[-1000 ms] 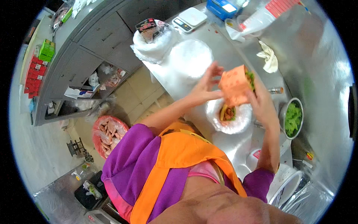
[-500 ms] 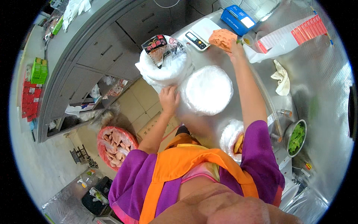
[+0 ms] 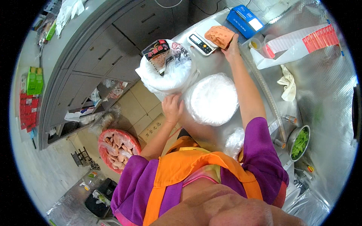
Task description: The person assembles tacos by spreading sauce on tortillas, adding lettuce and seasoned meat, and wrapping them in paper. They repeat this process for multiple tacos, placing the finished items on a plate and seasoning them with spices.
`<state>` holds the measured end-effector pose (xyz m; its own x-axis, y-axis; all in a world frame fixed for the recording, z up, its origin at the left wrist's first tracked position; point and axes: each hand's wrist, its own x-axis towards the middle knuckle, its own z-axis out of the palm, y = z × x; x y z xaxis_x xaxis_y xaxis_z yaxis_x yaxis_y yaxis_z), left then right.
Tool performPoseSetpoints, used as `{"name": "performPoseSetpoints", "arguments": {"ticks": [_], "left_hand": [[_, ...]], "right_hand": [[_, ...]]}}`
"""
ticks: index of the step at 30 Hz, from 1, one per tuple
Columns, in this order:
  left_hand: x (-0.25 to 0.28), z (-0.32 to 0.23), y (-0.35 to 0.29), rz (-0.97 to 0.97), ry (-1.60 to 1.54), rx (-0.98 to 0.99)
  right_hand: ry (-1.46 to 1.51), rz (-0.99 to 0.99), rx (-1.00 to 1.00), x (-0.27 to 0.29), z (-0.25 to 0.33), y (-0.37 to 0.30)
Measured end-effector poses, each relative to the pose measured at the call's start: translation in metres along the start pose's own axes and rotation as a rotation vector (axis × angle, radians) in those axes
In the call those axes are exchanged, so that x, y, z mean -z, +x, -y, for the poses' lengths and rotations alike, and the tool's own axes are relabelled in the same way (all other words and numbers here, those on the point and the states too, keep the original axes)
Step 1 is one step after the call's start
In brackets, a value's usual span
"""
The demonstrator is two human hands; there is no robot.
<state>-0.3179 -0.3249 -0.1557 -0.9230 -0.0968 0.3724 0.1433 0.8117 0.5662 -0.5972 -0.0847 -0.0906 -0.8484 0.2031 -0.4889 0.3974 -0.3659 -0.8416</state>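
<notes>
My right hand (image 3: 230,51) grips an orange-brown printed paper packet (image 3: 218,36) at its right end. The packet is over the white platform of a digital kitchen scale (image 3: 202,44); whether it rests on the platform, I cannot tell. My left hand (image 3: 172,108) lies at the table's near left edge, fingers loosely stretched and holding nothing visible. Just beyond it stands a round tub wrapped in white plastic (image 3: 166,77), with a black and red printed food pouch (image 3: 157,54) on top. To its right is a second round container under clear film (image 3: 212,100).
A blue box-shaped device (image 3: 244,21) stands behind the scale. At right are a red and white sheet (image 3: 301,43), a crumpled cloth (image 3: 287,83) and a metal bowl of greens (image 3: 300,143). A red-lined basin of raw meat (image 3: 118,150) sits on the floor at left.
My right hand has drawn slightly left and nearer with the packet, which has shifted further over the scale. My left hand stays near the table edge; the view has shifted a little.
</notes>
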Motion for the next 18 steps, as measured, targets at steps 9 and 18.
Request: {"name": "performPoseSetpoints", "arguments": {"ticks": [9, 18], "left_hand": [[0.000, 0.000, -0.001, 0.016, 0.005, 0.004], [0.001, 0.002, -0.001, 0.007, -0.002, 0.002]], "right_hand": [[0.224, 0.122, -0.079, 0.032, -0.003, 0.007], [0.342, 0.038, -0.192, 0.047, -0.010, 0.001]]}}
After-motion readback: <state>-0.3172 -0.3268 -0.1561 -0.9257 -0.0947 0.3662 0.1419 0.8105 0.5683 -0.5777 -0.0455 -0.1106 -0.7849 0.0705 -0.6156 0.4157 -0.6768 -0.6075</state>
